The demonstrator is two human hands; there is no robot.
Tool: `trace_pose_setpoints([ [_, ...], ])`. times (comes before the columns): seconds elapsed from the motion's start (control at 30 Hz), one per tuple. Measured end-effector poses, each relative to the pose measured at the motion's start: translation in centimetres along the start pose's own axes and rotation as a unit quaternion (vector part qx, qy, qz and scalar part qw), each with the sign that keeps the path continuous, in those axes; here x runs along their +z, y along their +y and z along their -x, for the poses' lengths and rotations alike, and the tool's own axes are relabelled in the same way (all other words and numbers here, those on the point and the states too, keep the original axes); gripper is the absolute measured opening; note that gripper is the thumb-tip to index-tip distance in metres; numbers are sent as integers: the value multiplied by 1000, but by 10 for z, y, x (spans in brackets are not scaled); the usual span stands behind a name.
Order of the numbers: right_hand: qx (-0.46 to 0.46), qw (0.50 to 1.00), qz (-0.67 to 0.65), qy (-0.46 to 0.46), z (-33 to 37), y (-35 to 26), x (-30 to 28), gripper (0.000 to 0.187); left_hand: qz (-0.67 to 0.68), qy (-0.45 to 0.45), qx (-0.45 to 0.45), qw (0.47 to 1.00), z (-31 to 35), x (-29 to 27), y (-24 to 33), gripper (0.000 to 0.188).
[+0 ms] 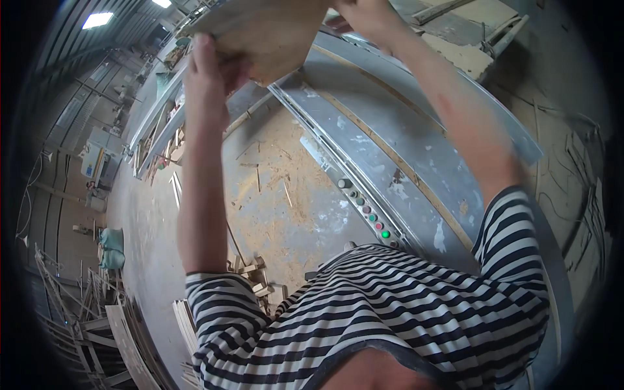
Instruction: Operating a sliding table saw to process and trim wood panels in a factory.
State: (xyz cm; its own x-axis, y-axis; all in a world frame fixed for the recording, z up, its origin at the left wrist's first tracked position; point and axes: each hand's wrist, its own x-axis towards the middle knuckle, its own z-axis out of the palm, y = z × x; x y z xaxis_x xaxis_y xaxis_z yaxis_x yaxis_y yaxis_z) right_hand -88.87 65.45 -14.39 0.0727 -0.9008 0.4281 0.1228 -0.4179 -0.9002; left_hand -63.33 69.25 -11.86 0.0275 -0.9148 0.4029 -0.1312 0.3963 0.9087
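Observation:
A brown wooden board (pixel 270 36) is held up in front of me at the top of the view, its upper part cut off by the picture's edge. My left hand (pixel 211 71) is closed on its left edge, with the thumb on the near face. At the board's right edge is my right hand (pixel 367 18), its fingers wrapped round the corner and partly hidden. Both arms are stretched forward. Below the board lies a grey metal machine table (pixel 383 162) with long slots and worn, pale patches.
A row of round buttons (pixel 372 218), one lit green, runs along the machine's near side. Sawdust and wood slivers (pixel 279 169) litter the floor. Offcuts (pixel 263 286) lie by my left side, long boards (pixel 133 344) at lower left. A pale slab (pixel 458 58) lies beyond the machine.

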Motion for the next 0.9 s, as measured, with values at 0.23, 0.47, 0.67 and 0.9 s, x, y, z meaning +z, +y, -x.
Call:
trace_pose_setpoints([
  [0.23,104,934,-337,62,162,64,1,60,147,-134,-81,977,128,35,-66,86],
  [0.47,277,889,-285,230,257,133,-32,57,64,-219,-100,968,227,84,-180,109],
  [0.67,365,896,-169,189,287,158,-59,51,173,-252,-236,922,241,85,-183,111],
  [0.9,333,907,223,131,277,147,-49,39,86,-291,-182,935,251,60,-218,106],
])
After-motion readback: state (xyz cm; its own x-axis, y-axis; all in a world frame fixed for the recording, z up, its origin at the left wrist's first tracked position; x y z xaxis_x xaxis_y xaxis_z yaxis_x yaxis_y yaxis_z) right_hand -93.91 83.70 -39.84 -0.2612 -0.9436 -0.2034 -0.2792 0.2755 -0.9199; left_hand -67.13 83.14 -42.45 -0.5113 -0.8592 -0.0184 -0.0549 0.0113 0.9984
